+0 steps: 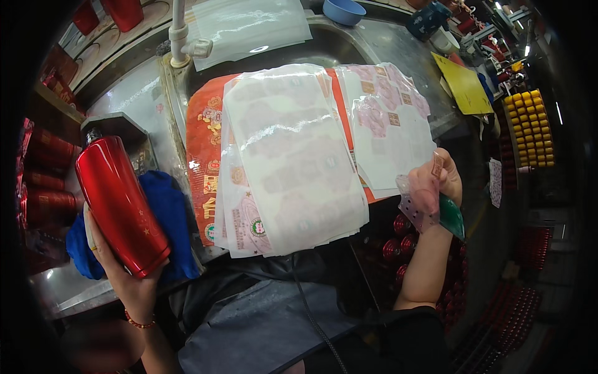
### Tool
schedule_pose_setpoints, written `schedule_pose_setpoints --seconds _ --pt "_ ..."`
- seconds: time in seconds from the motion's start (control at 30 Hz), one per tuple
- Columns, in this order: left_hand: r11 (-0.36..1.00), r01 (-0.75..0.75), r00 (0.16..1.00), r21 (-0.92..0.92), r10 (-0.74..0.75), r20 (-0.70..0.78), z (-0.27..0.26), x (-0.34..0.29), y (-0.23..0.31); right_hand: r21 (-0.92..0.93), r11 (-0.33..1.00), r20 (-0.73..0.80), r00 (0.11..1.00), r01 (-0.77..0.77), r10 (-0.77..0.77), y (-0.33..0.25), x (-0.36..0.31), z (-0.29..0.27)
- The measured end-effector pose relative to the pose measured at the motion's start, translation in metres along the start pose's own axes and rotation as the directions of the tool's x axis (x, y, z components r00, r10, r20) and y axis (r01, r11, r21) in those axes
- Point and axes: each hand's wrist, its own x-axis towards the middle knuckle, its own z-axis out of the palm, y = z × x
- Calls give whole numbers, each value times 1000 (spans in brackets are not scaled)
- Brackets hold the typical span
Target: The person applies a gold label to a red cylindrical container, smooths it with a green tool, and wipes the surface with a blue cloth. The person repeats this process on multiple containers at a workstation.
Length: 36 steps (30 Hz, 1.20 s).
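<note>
My left hand [132, 288] is wrapped round the lower part of a glossy red metallic bottle [121, 202], which tilts and has small gold marks near its base. A blue cloth [169, 209] lies beside and under it. On the other side, my right hand [447, 177] is closed on a clear pinkish decal film [413, 202] and a green plastic scraper [452, 218]. Between the hands rests a stack of white translucent decal sheets [293, 162]. More sheets with pink and brown prints [389, 146] lie next to my right hand. Beneath both is a printed orange-red packaging sheet [204, 143].
Behind the sheets is a metal sink [327, 47] with a white tap [179, 40]. A blue bowl [344, 11] stands at its far edge. Red containers [50, 199] line the left. A yellow board [462, 84] and rows of yellow cylinders [529, 128] are at right.
</note>
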Motion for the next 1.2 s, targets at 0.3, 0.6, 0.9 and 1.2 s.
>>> schedule_pose_setpoints --seconds 0.3,0.6,0.9,1.2 --pt "1000 2 1000 3 -2 -7 1 0 -1 -86 994 -78 995 -65 59 2 0 -5" --pt "1000 -4 1000 13 4 -2 0 0 -1 -46 996 -138 988 -82 75 6 -3 -17" --pt "1000 1 1000 11 -1 -2 0 0 0 -121 979 -225 965 -162 131 3 -11 -21" --pt "997 -56 998 55 56 -5 1 3 0 -589 569 -626 769 -574 128 -47 -84 -13"
